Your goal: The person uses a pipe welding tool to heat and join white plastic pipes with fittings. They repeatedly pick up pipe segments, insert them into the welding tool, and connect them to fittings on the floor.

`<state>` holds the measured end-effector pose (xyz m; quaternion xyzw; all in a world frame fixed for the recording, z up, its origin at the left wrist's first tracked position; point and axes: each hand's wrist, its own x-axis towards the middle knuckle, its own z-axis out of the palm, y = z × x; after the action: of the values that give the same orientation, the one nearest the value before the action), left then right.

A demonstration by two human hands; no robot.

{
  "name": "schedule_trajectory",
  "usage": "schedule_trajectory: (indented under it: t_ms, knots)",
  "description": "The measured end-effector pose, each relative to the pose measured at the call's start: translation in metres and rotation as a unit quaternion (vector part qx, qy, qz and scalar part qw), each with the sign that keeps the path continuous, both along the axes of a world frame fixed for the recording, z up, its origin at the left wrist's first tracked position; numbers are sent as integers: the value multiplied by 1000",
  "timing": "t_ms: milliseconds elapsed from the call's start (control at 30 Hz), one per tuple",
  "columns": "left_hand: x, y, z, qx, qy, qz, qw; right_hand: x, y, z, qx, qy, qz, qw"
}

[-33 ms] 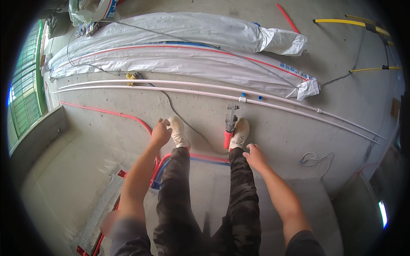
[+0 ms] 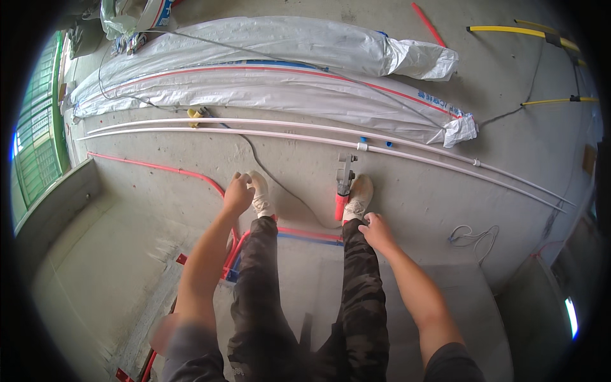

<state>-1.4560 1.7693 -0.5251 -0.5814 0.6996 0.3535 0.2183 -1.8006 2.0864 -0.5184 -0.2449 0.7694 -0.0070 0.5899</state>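
Observation:
My left hand [image 2: 238,193] hovers above my left shoe with its fingers loosely bent; nothing shows in it. Over my right lower leg is my right hand [image 2: 378,232], fingers half bent and apart, also with nothing visible in it. Between my feet, against my right shoe [image 2: 361,194], a pipe fusion welder [image 2: 344,184] rests on the floor, its red handle toward me and its grey metal head away. A grey cord [image 2: 270,172] runs near it. Two thin white pipes [image 2: 286,134] with white fittings lie across the floor beyond my feet.
Long white plastic-wrapped bundles [image 2: 254,95] lie behind the pipes. A yellow connector [image 2: 195,118] sits by them. Red pipe [image 2: 178,170] runs along the left floor and a blue pipe [image 2: 312,240] passes behind my legs. Coiled wire [image 2: 477,239] lies at right, yellow-legged stand [image 2: 509,30] at far right.
My left foot and leg have shifted slightly left. My right hand has moved a touch left, over my right leg. The fusion welder stays in place.

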Motion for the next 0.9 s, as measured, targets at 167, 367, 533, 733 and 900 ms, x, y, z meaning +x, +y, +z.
schedule_trajectory:
  t_ms: [167,367,533,733,900]
  knots:
    - [7,-52,-47,-51,-46,-77,995,66,0,-69,18,-9,-87,996]
    - [-3,-98,-110,-140,-8,-277,951,136,24,-179,53,159,-278,946]
    - [-37,-95,-175,-154,21,-387,909,179,55,-240,34,69,-532,843]
    - [-69,-79,-236,-159,-22,-454,877,221,60,-259,-46,178,-419,889]
    - [-77,-97,-248,-179,32,-427,886,241,41,-251,-108,215,-423,873]
